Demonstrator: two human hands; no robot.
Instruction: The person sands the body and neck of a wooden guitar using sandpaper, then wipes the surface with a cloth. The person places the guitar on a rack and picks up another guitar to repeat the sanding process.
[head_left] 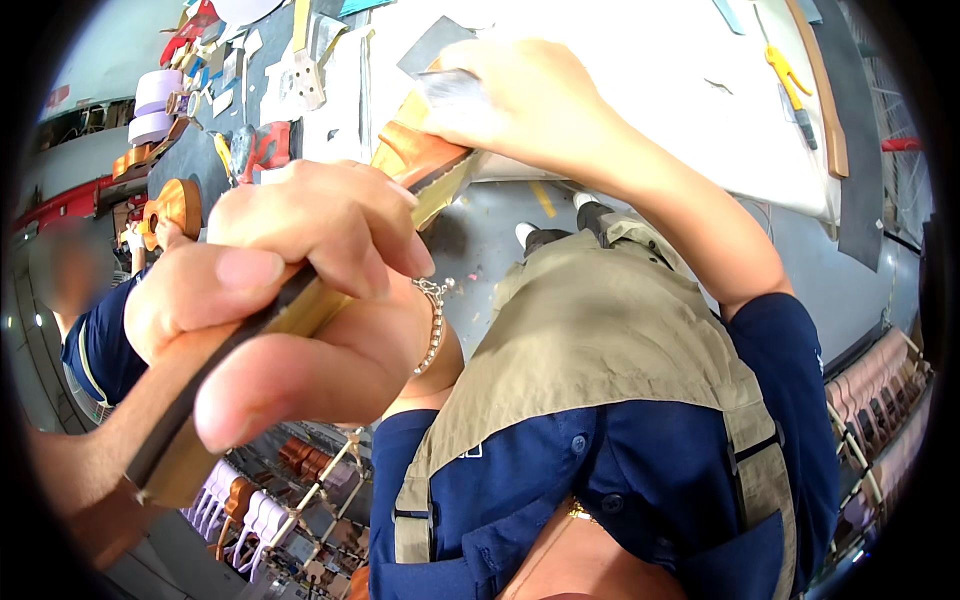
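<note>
A wooden instrument neck (pixel 180 390) slants from lower left to upper centre, its middle inside the closed grip of the left hand (pixel 310 220), the right hand (pixel 525 100) pinching a pale strip (pixel 452 88) at its far end.

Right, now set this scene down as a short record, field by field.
Left hand: wrapped around a wooden instrument neck
Right hand: holding a grey sheet at the orange-brown far part of the wood
White tabletop: orange-handled tool and wooden strip toward the right
Co-worker: at left, holding a small ukulele
Lower left: lilac instruments on a rack
</note>
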